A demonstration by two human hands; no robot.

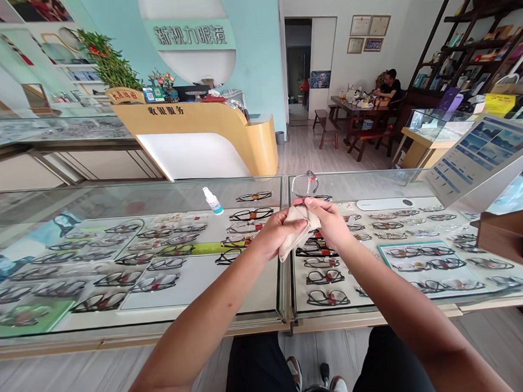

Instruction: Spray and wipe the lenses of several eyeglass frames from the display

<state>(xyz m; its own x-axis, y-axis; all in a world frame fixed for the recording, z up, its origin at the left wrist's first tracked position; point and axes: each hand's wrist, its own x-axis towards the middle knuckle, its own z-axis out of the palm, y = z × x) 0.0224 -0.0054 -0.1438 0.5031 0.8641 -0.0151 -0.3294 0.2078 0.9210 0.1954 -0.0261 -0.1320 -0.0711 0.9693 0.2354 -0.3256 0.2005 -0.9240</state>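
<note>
A beige cloth [299,224] is bunched between my two hands above the glass counter. My left hand [277,232] is closed round the cloth, its thumb pressed on the front. From the top of the cloth a pair of eyeglasses [302,185] sticks up, one clear lens and a folded temple showing; the rest is hidden by cloth and fingers. My right hand [329,221] pinches the eyeglasses and the cloth's upper edge with thumb and fingers. Left of my hands a white spray bottle [212,201] with a blue-banded label stands on the counter top.
Under the glass top of the display counter [257,288] lie rows of eyeglass frames. A tilted info board [480,160] and a brown box [510,237] stand at right. Behind are a cashier desk [197,121] and a person [391,89] seated at a wooden table.
</note>
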